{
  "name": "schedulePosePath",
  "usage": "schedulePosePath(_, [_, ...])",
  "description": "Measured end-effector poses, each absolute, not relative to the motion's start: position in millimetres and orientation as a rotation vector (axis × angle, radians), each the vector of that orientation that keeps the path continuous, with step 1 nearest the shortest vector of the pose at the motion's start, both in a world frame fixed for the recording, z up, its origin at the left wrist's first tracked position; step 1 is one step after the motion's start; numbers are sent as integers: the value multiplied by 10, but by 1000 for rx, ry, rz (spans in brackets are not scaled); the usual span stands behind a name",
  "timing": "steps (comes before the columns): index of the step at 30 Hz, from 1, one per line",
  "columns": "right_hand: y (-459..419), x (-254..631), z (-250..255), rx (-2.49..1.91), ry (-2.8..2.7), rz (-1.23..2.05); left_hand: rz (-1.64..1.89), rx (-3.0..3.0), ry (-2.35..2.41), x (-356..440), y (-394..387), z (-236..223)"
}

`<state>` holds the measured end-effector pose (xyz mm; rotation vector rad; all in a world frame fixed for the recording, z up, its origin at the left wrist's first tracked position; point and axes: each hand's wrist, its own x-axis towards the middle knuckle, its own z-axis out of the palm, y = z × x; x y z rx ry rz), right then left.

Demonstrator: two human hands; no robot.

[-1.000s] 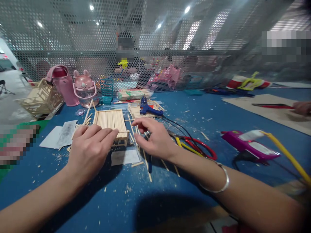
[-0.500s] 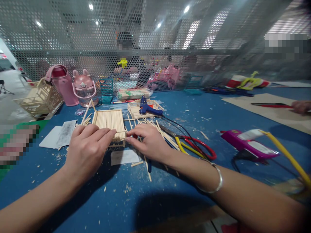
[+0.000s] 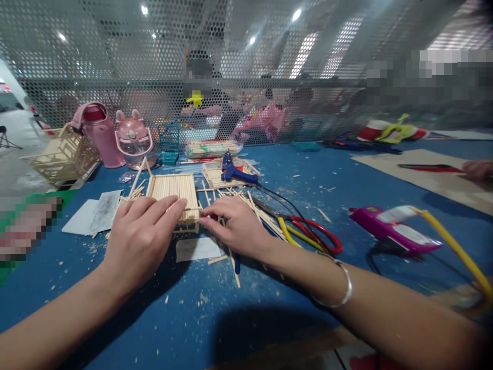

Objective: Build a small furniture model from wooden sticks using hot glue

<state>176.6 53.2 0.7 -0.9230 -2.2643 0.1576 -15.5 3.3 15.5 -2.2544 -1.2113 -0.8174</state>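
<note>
Left grip and right grip hold a thin stick, packet print illegible.

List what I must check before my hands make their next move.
1. Left hand at the near edge of the stick model: ok.
2. Right hand at the model's near right corner: ok.
3. Thin stick between the hands firmly fixed: cannot tell.
4. Blue glue gun clear of both hands: ok, lying beyond them.
5. Loose sticks clear of the right hand: not ok, scattered around it.
</note>
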Motion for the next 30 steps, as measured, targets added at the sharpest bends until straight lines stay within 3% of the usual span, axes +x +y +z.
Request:
schedulePosePath(2, [524, 1769, 18, -914, -2256, 190, -1045, -2199, -1220, -173, -12, 209])
schedulePosePath(6, [502, 1811, 77, -900, -2172, 258, -1865, -1786, -1413, -337, -37, 437])
schedulePosePath(8, [492, 1840, 126, -900, -2083, 218, -2037, -1696, -1612, -484, 13, 508])
schedulePosePath(13, [427, 1761, 316, -716, -2170, -185, -1617, -2175, -2363, -791, 148, 291])
schedulePosePath(19, [272, 1240, 448, -694, -2449, -526, -1792, -2496, -2243, -787, 65, 37])
schedulePosePath(30, [361, 964, 274, -828, -2414, -453, -1812, -2295, -2231, -732, 32, -14])
